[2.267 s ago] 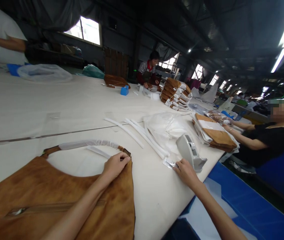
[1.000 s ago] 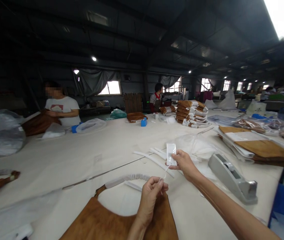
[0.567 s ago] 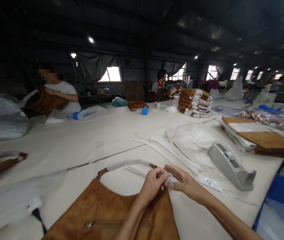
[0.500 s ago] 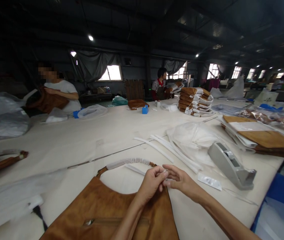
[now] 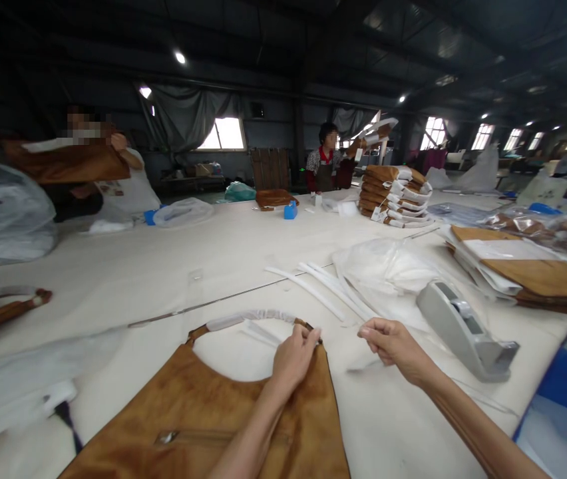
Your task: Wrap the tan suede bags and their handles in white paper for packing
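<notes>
A brown handbag (image 5: 213, 412) lies in front of me, with a zip across its face and white wrapping (image 5: 238, 320) around its strap. My left hand (image 5: 293, 359) is closed at the strap's right end, its thumb and forefinger pinched by the joint with the bag body. To the right, my right hand (image 5: 388, 342) is held above the table, fingertips pressed together. What it pinches is too small to make out. A blurred greyish strip (image 5: 366, 366) shows just below those fingers.
A grey tape dispenser (image 5: 466, 332) stands right of my right hand. Beyond lie white foam strips (image 5: 313, 293), clear plastic bags (image 5: 388, 266) and stacked brown bags (image 5: 393, 196). A flat pile (image 5: 528, 266) sits at the right. Two people handle brown bags across the table.
My hands, together at the strap end before, are now apart: the right moved right, the left stayed by the strap. Both people across the table have raised their brown bags.
</notes>
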Demonstrator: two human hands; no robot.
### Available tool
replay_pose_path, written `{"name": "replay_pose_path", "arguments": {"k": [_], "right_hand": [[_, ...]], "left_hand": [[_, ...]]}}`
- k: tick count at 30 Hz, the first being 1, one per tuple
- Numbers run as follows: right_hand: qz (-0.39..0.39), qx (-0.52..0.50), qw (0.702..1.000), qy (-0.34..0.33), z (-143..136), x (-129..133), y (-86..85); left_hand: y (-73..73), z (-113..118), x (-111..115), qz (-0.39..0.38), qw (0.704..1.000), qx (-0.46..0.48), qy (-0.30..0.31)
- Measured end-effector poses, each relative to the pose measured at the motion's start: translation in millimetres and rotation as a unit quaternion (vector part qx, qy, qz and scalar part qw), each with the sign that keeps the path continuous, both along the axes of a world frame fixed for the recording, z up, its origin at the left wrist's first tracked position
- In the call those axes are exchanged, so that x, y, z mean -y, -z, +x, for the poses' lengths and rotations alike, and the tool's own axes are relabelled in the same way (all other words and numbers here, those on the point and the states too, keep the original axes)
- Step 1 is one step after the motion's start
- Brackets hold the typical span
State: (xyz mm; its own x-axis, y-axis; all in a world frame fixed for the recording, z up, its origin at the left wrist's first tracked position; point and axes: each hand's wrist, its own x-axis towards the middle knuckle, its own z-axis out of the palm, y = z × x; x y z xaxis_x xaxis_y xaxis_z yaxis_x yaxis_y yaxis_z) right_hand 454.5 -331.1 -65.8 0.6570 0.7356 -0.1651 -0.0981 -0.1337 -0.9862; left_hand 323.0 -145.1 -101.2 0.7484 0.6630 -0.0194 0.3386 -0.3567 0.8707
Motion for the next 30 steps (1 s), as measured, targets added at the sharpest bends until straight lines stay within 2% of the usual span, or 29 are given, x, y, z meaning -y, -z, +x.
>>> {"name": "replay_pose_path", "arguments": {"k": [4, 7, 10, 15, 21, 25, 30], "right_hand": [[-0.025, 0.023, 0.999, 0.007, 2, 4, -2.4], [-0.026, 0.03, 0.999, 0.002, -1, 3, -1.0], [-0.015, 0.007, 1.0, 0.0, -4, 0, -0.3], [-0.002, -0.059, 0.998, -0.007, -15, -21, -7.1], [-0.015, -0.071, 0.997, 0.004, -25, -59, -15.6], [-0.026, -0.088, 0.996, 0.002, -23, -78, -12.1], [-0.028, -0.105, 0.994, -0.017, -24, -91, -8.7]], "left_hand": [[4.3, 15, 10, 0.038, 0.998, -0.046, -0.029], [4.3, 16, 7, 0.005, 1.0, -0.019, -0.024], [0.4, 3, -1, -0.078, 0.996, 0.045, 0.011], [-11.9, -25, -8, -0.224, 0.963, 0.133, 0.063], [-9.9, -30, -7, -0.371, 0.898, 0.227, 0.066], [-7.9, -29, -7, -0.38, 0.891, 0.24, 0.069], [-13.9, -31, -5, -0.375, 0.893, 0.24, 0.066]]}}
